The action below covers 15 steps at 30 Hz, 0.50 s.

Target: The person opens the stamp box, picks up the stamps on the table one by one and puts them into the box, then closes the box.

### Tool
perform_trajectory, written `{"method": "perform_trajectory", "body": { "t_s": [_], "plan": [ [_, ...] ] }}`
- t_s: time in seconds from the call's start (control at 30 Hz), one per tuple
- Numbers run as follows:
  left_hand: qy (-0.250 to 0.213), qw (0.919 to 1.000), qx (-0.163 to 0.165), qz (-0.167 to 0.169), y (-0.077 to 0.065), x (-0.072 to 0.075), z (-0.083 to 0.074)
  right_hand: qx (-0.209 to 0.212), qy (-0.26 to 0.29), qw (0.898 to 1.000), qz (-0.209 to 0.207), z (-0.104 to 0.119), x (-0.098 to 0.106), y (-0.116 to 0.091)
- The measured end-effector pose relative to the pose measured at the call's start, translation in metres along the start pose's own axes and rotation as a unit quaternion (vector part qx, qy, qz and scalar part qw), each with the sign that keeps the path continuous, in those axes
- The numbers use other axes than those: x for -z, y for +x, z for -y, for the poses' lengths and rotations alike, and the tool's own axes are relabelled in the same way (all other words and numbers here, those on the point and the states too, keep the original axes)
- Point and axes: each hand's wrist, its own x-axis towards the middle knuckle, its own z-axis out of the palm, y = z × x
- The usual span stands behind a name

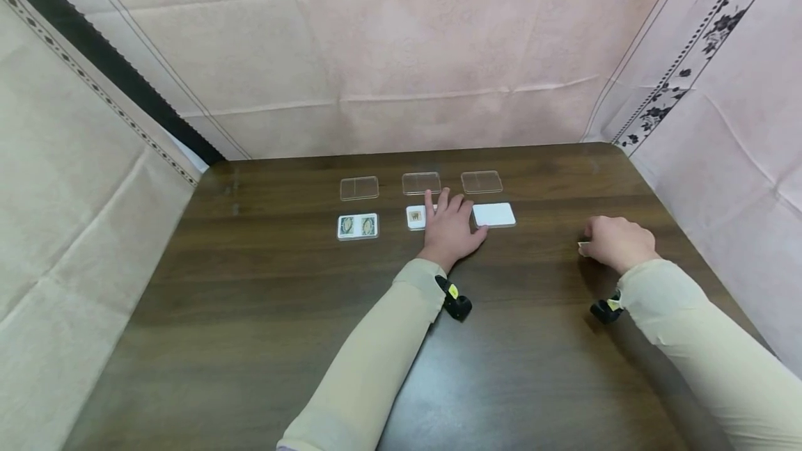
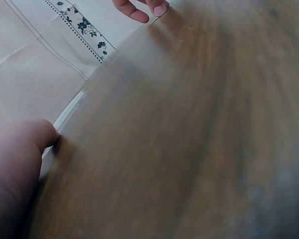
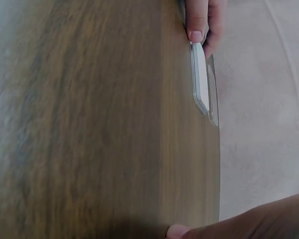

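My left hand (image 1: 447, 234) lies spread over the middle of a row, its fingers partly covering a white card (image 1: 413, 217) with a small printed picture. Its thumb is at the near edge of a blank white card stack (image 1: 495, 215); the right wrist view shows this thumb at the stack's end. Left of the hand lies a card (image 1: 358, 226) with two oval pictures. Over at the right side of the table, my right hand (image 1: 620, 241) pinches a small thin white piece (image 1: 583, 248), mostly hidden by the fingers.
Behind the cards stand three shallow clear plastic trays, the left (image 1: 360, 188), middle (image 1: 422, 183) and right (image 1: 482, 182). All rest on a dark wooden table (image 1: 263, 339). Pale cloth (image 1: 401, 54) hangs past its back edge and along both sides.
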Motion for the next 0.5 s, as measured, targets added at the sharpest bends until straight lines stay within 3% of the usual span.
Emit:
{"method": "perform_trajectory", "body": {
  "t_s": [0.27,0.5],
  "plan": [
    [0.005,1.0000,0.003,-0.001,0.0000,0.0009,-0.0002,-0.013,0.003,1.000,0.020,0.0023,0.0026,0.0034],
    [0.002,1.0000,0.004,0.002,-0.0008,0.0019,-0.0014,-0.009,0.018,1.000,0.012,-0.0025,0.0025,0.0042]
  ]
}}
